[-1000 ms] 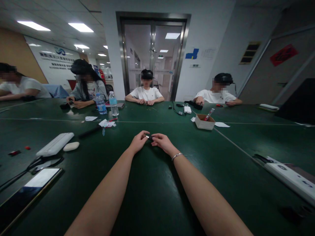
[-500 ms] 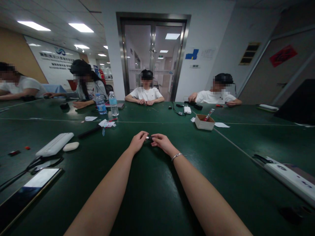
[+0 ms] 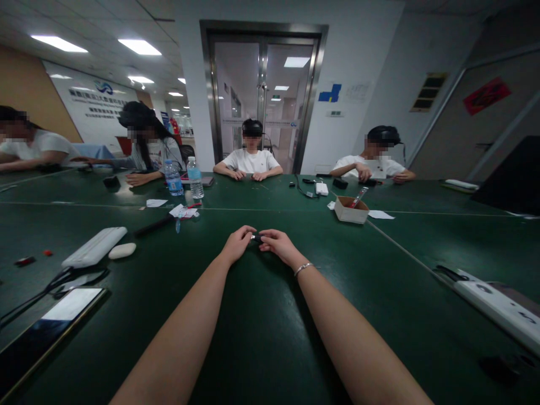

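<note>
Both hands pinching small dark object (image 3: pixel 256 238), pale tip, over green table (image 3: pixel 261 337).

2 water bottles (image 3: pixel 184 177), 1 cardboard box (image 3: pixel 351 210), 4 other people seated, 2 white power strips (image 3: pixel 94 247), 1 phone (image 3: pixel 63 315), 2 hands on 1 small dark part (image 3: pixel 256 238).

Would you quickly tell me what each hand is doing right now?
Left hand: closed, pinching one end of a small dark part.
Right hand: closed, pinching the other end of the part.
</note>
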{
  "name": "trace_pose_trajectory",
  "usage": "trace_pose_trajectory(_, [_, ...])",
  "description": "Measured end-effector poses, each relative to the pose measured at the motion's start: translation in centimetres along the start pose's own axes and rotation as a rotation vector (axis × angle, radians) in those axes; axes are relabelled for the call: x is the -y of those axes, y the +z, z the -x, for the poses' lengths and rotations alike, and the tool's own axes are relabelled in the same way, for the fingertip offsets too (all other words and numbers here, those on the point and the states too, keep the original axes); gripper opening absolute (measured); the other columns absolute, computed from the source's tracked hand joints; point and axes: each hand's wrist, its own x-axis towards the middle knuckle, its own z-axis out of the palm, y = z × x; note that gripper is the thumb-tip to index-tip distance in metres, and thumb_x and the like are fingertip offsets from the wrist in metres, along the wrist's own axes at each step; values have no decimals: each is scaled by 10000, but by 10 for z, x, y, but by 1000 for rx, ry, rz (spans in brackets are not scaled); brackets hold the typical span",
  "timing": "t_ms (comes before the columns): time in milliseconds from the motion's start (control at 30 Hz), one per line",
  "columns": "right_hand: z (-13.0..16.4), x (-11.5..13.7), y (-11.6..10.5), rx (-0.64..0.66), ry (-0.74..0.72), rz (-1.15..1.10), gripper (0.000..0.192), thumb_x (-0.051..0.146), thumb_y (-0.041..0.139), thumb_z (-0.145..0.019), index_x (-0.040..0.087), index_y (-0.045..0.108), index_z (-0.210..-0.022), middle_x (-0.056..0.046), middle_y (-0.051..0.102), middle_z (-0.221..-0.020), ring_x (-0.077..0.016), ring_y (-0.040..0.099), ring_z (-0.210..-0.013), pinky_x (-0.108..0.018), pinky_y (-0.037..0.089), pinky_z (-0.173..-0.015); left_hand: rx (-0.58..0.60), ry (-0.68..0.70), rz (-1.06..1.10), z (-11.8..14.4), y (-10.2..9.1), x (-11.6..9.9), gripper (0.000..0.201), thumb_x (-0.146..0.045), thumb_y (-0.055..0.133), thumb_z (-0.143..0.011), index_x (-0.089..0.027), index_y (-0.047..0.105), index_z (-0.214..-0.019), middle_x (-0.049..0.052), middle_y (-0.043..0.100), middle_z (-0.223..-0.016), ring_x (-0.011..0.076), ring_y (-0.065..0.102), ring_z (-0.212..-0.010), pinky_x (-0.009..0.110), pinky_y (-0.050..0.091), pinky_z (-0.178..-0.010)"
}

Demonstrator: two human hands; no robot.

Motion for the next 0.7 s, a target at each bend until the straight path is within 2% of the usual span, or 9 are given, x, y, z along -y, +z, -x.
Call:
trace_pose_trajectory(167, [-1, 0, 0, -16, 3, 8, 129, 58, 628, -792, 99, 605, -913, -39, 625, -715, -90, 612, -521, -169, 527, -501, 2, 18, 6, 0, -1, -2, 264, -230, 469, -765, -207, 611, -987, -2, 574, -748, 142, 533, -706, 261, 407, -684])
trace_pose_trajectory(367, [-1, 1, 0, 0, -1, -25, 38, 149, 566, -853, 124, 550, -876, -38, 598, -722, -99, 606, -510, -196, 534, -501, -12, 23, 86, -2, -1, 1, 236, -210, 507, -748, -193, 621, -953, 3, 577, -770, 140, 541, -731, 260, 417, -710])
trace_pose_trajectory(500, [2, 2, 0, -11, -85, 21, 375, 20, 670, -693, 192, 518, -990, -11, 565, -925, -83, 628, -607, -207, 559, -602, -13, -6, 109, -3, -1, 4, 235, -215, 504, -745, -196, 624, -946, -4, 565, -732, 134, 528, -684, 253, 416, -673])
trace_pose_trajectory(567, [2, 3, 1, -9, -73, 45, 428, 43, 675, -697, 210, 489, -1045, -12, 559, -943, -86, 635, -625, -208, 561, -618, -26, -8, 111, -4, -1, 4, 238, -216, 507, -739, -199, 624, -946, -8, 556, -722, 130, 520, -673, 251, 416, -668])
trace_pose_trajectory(700, [0, 4, 3, 34, 36, 198, 222, 200, 562, -842, 165, 461, -1037, -5, 559, -721, -103, 595, -471, -177, 494, -401, -31, 1, 113, -3, -1, 4, 237, -218, 504, -738, -195, 626, -939, -7, 543, -711, 130, 512, -668, 248, 412, -656])
